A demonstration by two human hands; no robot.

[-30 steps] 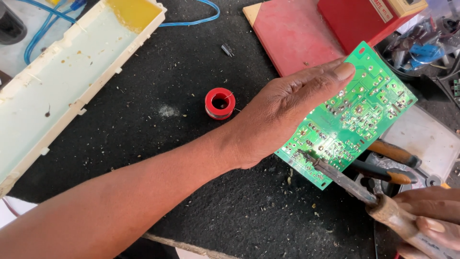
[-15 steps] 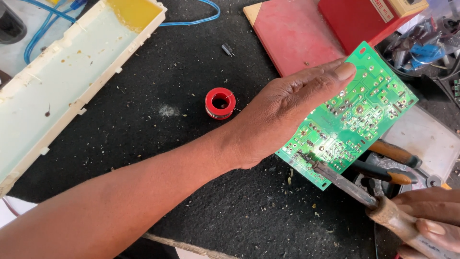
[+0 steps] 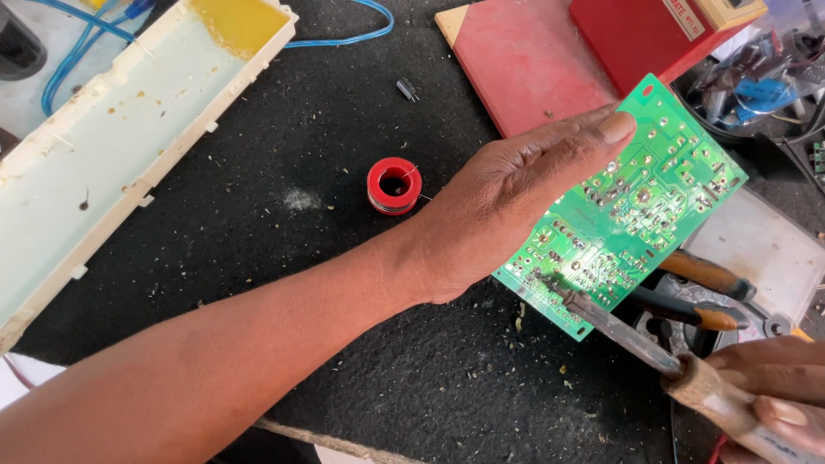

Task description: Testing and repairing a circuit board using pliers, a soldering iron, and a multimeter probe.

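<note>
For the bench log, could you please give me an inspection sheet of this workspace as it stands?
Surface: black mat, speckled with crumbs and dust.
Job's things: green circuit board, solder side up; soldering iron, tip on the board's lower edge.
Clutter: red solder spool; pliers; cream plastic casing; red board; red box.
Grippers: left hand holds the circuit board; right hand grips the iron's wooden handle.
Cables: blue cable.
Surroundings: parts tub, far right.

left hand [image 3: 507,206] grips circuit board [image 3: 640,193] | right hand [image 3: 773,391] presses soldering iron [image 3: 632,335]
</note>
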